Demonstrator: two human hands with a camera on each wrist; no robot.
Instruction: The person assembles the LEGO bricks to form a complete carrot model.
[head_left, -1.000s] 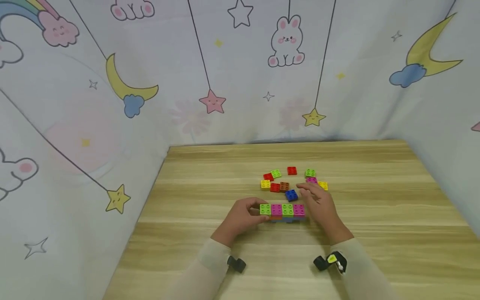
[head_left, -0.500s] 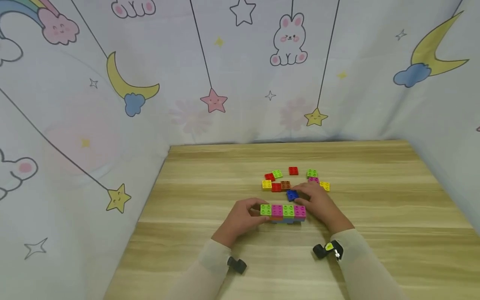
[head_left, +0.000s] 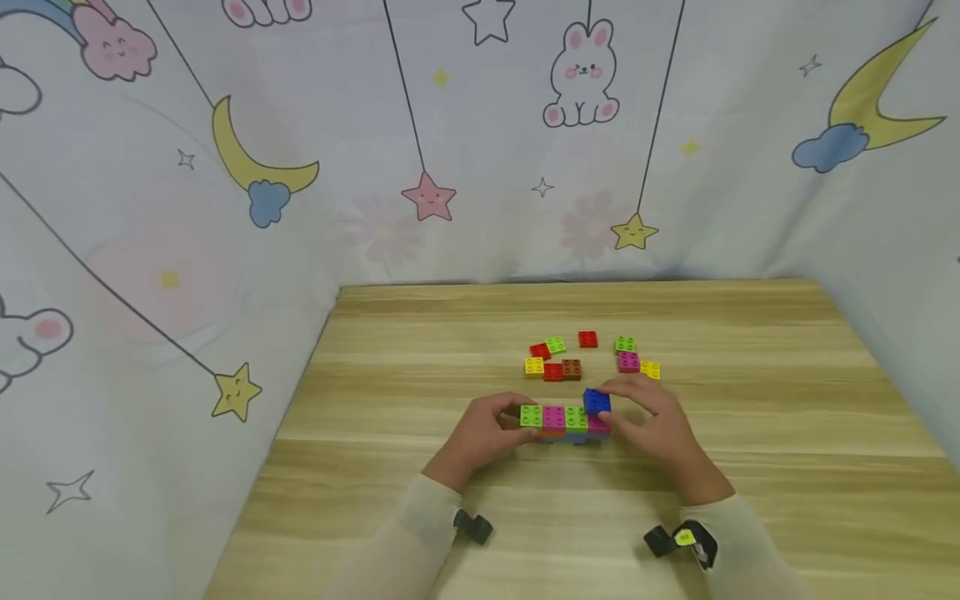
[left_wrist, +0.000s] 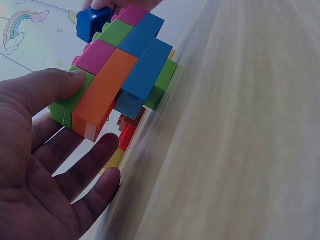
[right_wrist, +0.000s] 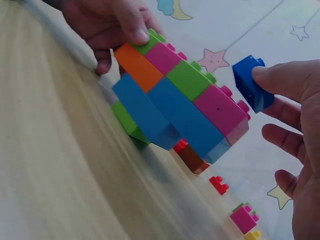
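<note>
A built block of toy bricks (head_left: 553,418) stands on the table, with a top row alternating green and pink. Beneath that row, the right wrist view shows an orange brick (right_wrist: 139,67), long blue bricks (right_wrist: 186,120) and a green brick (right_wrist: 129,124) at the bottom. My left hand (head_left: 483,432) grips the left end, its thumb on the end green brick (left_wrist: 70,102). Between thumb and fingers, my right hand (head_left: 663,429) pinches a dark blue brick (head_left: 597,402). That brick is tilted and held above the right-end pink brick (right_wrist: 222,112), apart from its studs.
Behind the build lie several loose bricks: a yellow one (head_left: 533,367), a brown one (head_left: 572,369), a red one (head_left: 587,339), a pink one (head_left: 628,362) and others. A patterned cloth (head_left: 487,150) hangs along the back edge of the wooden table (head_left: 375,400).
My right hand has reached the dark blue brick on the table, taken hold of it, and brought it up and back over the build's right end. My left hand has kept its grip.
</note>
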